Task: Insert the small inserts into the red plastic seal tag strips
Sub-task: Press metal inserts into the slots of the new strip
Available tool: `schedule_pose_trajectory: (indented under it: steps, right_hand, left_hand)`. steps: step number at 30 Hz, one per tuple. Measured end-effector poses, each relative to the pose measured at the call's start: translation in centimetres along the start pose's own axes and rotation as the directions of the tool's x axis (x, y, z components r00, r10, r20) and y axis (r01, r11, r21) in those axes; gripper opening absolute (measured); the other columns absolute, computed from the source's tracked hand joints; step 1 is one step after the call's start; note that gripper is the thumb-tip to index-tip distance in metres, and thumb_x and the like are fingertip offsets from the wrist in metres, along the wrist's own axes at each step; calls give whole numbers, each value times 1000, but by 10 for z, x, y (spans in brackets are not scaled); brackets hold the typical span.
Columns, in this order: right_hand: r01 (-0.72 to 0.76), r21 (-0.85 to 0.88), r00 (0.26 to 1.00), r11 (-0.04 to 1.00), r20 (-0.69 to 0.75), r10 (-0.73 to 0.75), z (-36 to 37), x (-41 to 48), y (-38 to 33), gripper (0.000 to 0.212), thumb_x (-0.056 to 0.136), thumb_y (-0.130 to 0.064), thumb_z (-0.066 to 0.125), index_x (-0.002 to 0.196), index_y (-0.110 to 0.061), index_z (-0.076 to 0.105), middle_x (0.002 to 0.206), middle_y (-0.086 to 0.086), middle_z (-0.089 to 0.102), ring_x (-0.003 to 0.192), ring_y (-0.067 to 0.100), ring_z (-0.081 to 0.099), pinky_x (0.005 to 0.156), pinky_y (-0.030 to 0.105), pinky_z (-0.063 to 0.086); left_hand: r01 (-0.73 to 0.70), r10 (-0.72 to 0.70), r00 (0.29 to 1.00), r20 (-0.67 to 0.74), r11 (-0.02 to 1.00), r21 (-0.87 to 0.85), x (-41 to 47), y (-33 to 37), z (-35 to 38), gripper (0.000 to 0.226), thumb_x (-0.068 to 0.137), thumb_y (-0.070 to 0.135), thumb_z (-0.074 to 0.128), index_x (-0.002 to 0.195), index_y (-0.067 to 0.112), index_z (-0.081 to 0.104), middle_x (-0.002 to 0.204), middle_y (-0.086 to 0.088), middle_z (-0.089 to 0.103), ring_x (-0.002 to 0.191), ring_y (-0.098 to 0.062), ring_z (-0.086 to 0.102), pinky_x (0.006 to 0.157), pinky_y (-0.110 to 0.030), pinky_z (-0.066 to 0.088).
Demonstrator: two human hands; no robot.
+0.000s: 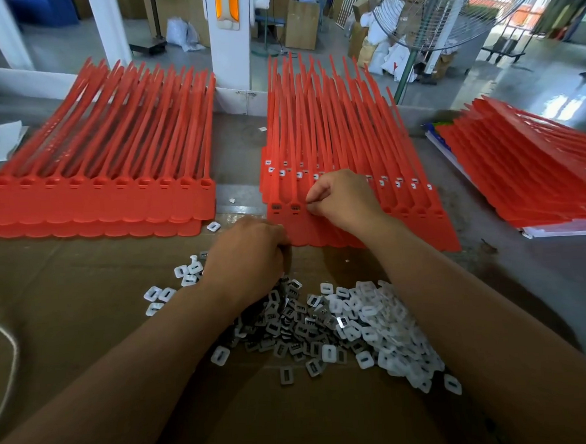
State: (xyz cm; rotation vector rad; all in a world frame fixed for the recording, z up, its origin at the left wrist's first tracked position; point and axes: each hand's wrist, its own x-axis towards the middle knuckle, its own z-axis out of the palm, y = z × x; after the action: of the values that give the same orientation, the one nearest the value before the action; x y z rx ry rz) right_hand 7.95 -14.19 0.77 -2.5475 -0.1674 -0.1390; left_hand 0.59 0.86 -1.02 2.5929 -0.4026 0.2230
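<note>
A stack of red seal tag strips [331,141] lies in the middle of the table, heads toward me; two heads at its front left show dark inserts [285,208]. My right hand [343,198] hovers over the third head with thumb and forefinger pinched together on something small, an insert too small to make out. My left hand [249,254] is curled at the strips' near edge, above the pile of small white and grey inserts [334,325]; what its fingers hold is hidden.
A second stack of red strips [105,163] lies at the left and a third [533,172] at the right on white sheets. Loose inserts [213,226] are scattered on the brown cardboard [85,300]. A fan [443,10] stands beyond the table.
</note>
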Motion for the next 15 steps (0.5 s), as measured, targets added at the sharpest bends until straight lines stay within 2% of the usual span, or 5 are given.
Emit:
schedule_pose_trajectory:
  steps: [5,8,10,12,15]
  right_hand:
    - [-12,46,999,999,50,10,-4,3,2,14,80,0,64,87,-8,72,88,4,69,86,13,61,82,25,46]
    - [-26,57,996,998,92,20,-8,3,2,17,82,1,60,93,-4,72,96,9,70,91,15,62,82,21,45]
    - [-24,19,992,1000,128,21,-10,3,1,17,85,1,55,93,1,70,101,11,69,92,18,62,72,16,42]
    - [-33,13,987,999,157,31,-10,5,0,20,88,1,50,95,8,68,106,20,66,94,26,62,68,21,42]
    - [-53,6,984,999,171,51,-11,6,0,20,90,-5,51,97,0,69,106,10,67,86,11,57,72,20,40]
  left_hand:
    - [1,-1,1000,-2,1000,-2,0,0,0,29,77,5,44,94,5,69,103,-10,66,97,-26,58,80,-40,48]
    - [2,-2,1000,-2,1000,-2,0,-1,0,30,77,5,44,93,5,68,103,-10,66,96,-26,59,80,-40,48]
    - [1,-1,1000,-7,1000,-3,0,-1,0,30,77,5,44,93,6,69,103,-10,67,96,-26,59,80,-40,48]
    - [-4,4,1000,-12,1000,-3,0,-1,0,29,77,5,44,93,6,69,103,-9,67,96,-26,59,79,-40,49]
    - [-7,7,1000,-16,1000,-5,1,-1,0,30,77,4,44,93,7,69,103,-8,67,96,-25,59,79,-40,49]
